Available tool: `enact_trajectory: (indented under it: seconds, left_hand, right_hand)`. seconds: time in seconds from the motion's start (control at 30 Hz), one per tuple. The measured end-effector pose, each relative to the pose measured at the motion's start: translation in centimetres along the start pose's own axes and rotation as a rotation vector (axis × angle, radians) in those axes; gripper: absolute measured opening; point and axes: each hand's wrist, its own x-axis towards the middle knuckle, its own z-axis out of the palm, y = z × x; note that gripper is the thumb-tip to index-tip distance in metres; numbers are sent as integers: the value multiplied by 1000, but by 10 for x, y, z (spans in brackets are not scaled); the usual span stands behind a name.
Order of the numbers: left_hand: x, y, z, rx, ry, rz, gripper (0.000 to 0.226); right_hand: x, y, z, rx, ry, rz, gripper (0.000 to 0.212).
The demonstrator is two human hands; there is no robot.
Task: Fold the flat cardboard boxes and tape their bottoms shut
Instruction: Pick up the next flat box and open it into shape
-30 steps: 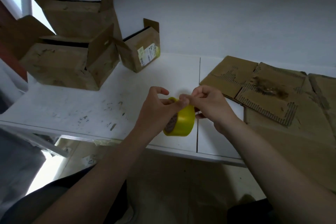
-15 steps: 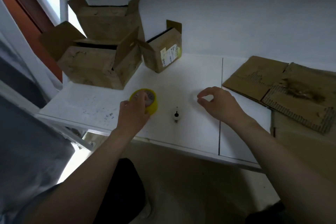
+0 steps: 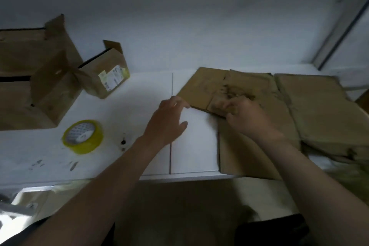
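Reaching in over the front edge of the white bench (image 3: 195, 173), two bare forearms lead to two hands. The left hand (image 3: 169, 120) is open, with relaxed fingers holding nothing. Its fingertips are just at the near left corner of the flat boxes (image 3: 257, 146). The right hand (image 3: 247, 120) rests on that cardboard with its fingers curled round the near edge of a torn flap, gripping it, though blur hides the finer detail.

The flat boxes overlap across the right half of the bench, from the front edge back to the wall. At least two can be told apart, one under the hands and one further right.

Toward the front left lies one roll of yellow tape (image 3: 82, 136), flat with its hole upward. Just right of it is one small dark thing (image 3: 123, 142), too small to identify.

Three folded boxes (image 3: 50, 90) stand at the back left corner with their flaps up. Two large ones sit one behind the other at the left edge. One small box (image 3: 99, 86) with a pale label (image 3: 111, 76) is beside them.

The bench top is scuffed near the front left, and a thin seam (image 3: 171, 86) runs front to back. Behind it is a plain pale wall (image 3: 199, 16), with a grey rail (image 3: 339, 26) slanting at the far right.
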Motion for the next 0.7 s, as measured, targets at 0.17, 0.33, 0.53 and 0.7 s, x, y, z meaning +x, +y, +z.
enact_trajectory:
  seconds: [0.17, 0.33, 0.53, 0.7]
  left_hand:
    - [71, 54, 57, -59, -137, 210, 58]
    - [128, 75, 96, 167, -343, 317, 75]
    - [166, 80, 91, 125, -475, 371, 58]
    - [177, 88, 80, 205, -347, 398, 37]
  right_hand:
    - [-5, 50, -21, -45, -71, 160, 42]
    - [4, 77, -30, -74, -108, 244, 47]
    - [15, 80, -44, -41, 54, 207, 44]
    - [16, 83, -52, 87, 196, 221, 56]
